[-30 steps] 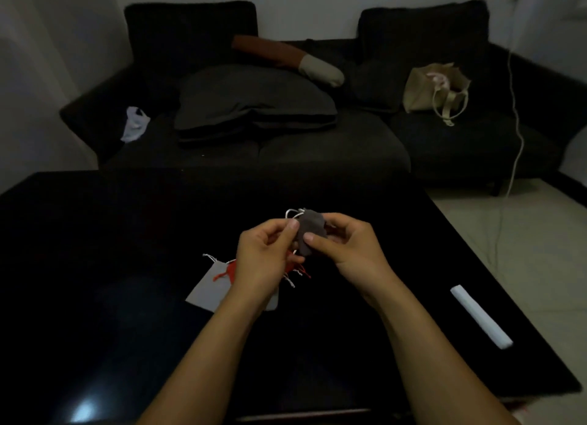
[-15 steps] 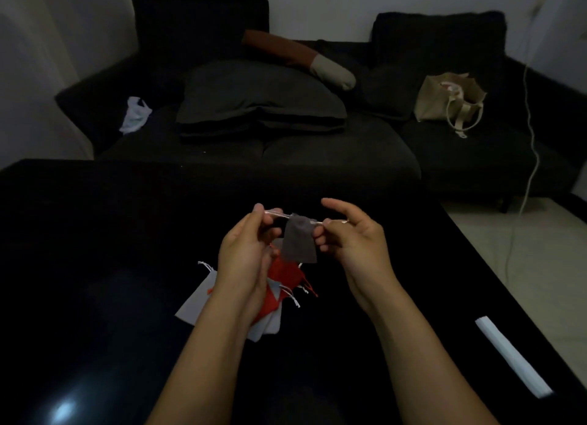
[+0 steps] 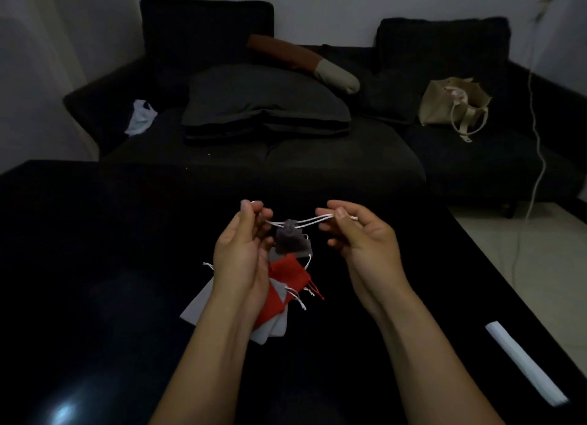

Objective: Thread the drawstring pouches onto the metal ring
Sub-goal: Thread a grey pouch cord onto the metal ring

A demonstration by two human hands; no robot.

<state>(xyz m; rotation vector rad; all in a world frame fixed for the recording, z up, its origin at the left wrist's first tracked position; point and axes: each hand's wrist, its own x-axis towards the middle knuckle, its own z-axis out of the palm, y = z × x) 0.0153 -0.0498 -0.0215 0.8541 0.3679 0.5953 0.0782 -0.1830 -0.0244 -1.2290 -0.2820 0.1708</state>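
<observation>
A small dark grey drawstring pouch (image 3: 289, 240) hangs in the air between my hands, its mouth cinched tight. My left hand (image 3: 242, 250) pinches the white drawstring on the left side. My right hand (image 3: 362, 237) pinches the white drawstring (image 3: 313, 220) on the right side, and the cords run taut between the two. Below, on the black table (image 3: 95, 265), lies a pile of red pouches (image 3: 290, 273) and light grey pouches (image 3: 198, 304), partly hidden by my left wrist. I see no metal ring.
A white flat strip (image 3: 525, 362) lies near the table's right edge. Beyond the table stands a dark sofa (image 3: 317, 157) with cushions (image 3: 263, 103), a beige bag (image 3: 451, 105) and a white cloth (image 3: 139, 119). A white cable (image 3: 536, 138) hangs at the right.
My hands have moved apart, pulling the drawstrings outward, and the grey pouch's mouth has gathered shut. The pouch went from held flat in my fingers to hanging from taut cords.
</observation>
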